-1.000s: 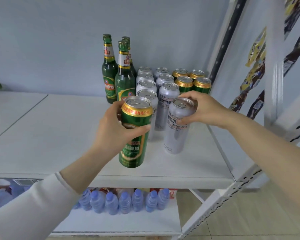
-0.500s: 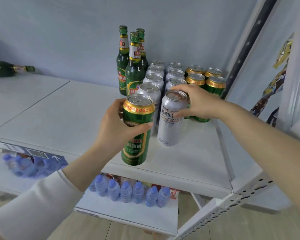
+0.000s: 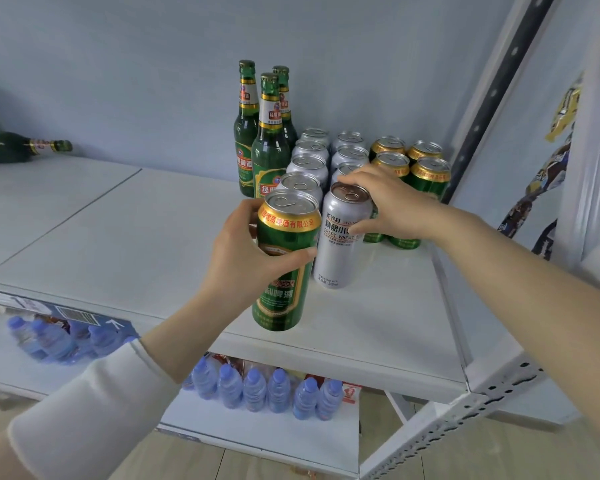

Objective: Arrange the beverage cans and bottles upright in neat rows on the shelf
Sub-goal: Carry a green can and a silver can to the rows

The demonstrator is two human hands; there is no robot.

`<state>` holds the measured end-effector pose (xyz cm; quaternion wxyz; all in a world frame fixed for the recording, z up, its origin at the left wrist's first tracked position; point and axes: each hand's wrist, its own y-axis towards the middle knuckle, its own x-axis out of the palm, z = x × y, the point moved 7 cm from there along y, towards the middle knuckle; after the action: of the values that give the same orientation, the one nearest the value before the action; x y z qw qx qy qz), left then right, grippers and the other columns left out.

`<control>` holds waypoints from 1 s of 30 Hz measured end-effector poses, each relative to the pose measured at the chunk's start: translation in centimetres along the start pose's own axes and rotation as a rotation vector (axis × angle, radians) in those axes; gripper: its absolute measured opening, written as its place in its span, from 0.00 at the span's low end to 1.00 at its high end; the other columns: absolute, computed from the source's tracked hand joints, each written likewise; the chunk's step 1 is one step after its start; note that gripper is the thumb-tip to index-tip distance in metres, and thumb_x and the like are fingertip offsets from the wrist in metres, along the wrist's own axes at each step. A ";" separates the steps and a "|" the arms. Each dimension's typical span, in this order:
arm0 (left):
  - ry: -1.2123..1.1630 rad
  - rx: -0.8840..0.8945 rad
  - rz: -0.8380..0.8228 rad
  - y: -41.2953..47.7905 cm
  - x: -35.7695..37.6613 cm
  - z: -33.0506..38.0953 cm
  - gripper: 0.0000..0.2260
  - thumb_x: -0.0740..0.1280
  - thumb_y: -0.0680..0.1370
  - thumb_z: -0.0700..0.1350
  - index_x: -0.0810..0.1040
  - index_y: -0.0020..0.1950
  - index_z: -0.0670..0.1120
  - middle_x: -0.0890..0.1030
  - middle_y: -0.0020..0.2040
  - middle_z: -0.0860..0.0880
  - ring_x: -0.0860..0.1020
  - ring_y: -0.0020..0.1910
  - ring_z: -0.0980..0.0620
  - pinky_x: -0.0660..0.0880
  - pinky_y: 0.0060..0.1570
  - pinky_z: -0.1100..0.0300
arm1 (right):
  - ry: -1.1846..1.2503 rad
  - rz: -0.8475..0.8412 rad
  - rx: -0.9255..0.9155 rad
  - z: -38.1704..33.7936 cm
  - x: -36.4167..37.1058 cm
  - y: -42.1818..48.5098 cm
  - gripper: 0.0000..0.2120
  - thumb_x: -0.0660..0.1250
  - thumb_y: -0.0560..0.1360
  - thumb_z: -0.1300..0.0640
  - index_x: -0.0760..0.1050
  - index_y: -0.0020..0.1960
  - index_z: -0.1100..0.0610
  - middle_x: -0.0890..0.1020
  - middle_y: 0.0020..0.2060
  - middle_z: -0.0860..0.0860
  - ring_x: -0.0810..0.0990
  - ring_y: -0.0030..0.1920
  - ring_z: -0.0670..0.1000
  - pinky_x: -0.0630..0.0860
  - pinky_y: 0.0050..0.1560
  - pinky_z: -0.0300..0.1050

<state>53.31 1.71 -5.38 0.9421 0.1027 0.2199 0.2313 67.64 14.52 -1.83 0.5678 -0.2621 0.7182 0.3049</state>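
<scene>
My left hand grips a green beer can with a gold rim, upright near the front edge of the white shelf. Just right of it, my right hand holds a silver wheat beer can by its top, upright at the front of the silver can rows. Green and gold cans stand in rows at the far right. Three green bottles stand upright behind the cans on the left.
A green bottle lies on its side at the far left against the wall. The shelf's metal upright rises at the right. Packs of water bottles sit on the lower shelf.
The silver can in my right hand has moved back toward the silver rows and come upright. The green can stays in my left hand. The view has shifted, revealing the lying bottle.
</scene>
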 end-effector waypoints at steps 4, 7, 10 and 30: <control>0.001 0.007 -0.002 0.1 0.2 0.1 0.28 0.78 0.61 0.49 0.70 0.56 0.52 0.78 0.53 0.52 0.75 0.48 0.56 0.69 0.42 0.70 | -0.027 0.009 0.000 0.0 0.2 -0.4 0.40 0.73 0.69 0.52 0.57 0.74 0.57 0.64 0.70 0.53 0.58 0.70 0.54 0.54 0.69 0.43; -0.001 0.007 -0.009 0.1 0.6 0.2 0.28 0.78 0.61 0.49 0.70 0.56 0.52 0.77 0.53 0.52 0.75 0.48 0.58 0.69 0.42 0.71 | -0.031 0.012 0.008 -0.1 0.6 -0.7 0.40 0.72 0.71 0.53 0.54 0.75 0.57 0.62 0.71 0.53 0.56 0.71 0.54 0.54 0.71 0.46; -0.009 0.015 -0.023 0.1 1.0 0.7 0.28 0.78 0.61 0.48 0.69 0.56 0.52 0.77 0.53 0.52 0.74 0.47 0.62 0.68 0.42 0.72 | 0.018 0.000 0.023 -0.2 0.4 -1.0 0.41 0.71 0.71 0.53 0.52 0.76 0.57 0.58 0.73 0.52 0.53 0.73 0.53 0.52 0.72 0.45; -0.010 0.266 -0.231 3.6 11.3 11.3 0.30 0.77 0.64 0.48 0.68 0.61 0.47 0.78 0.55 0.50 0.77 0.53 0.53 0.75 0.53 0.59 | 0.079 0.306 0.732 6.2 -9.7 -8.3 0.20 0.56 0.79 0.60 0.61 0.71 0.62 0.69 0.68 0.59 0.70 0.65 0.60 0.69 0.59 0.48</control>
<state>66.12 9.26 1.51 0.9417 0.2015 0.2542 0.0897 79.79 13.77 5.41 0.5437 0.0559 0.8314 0.0996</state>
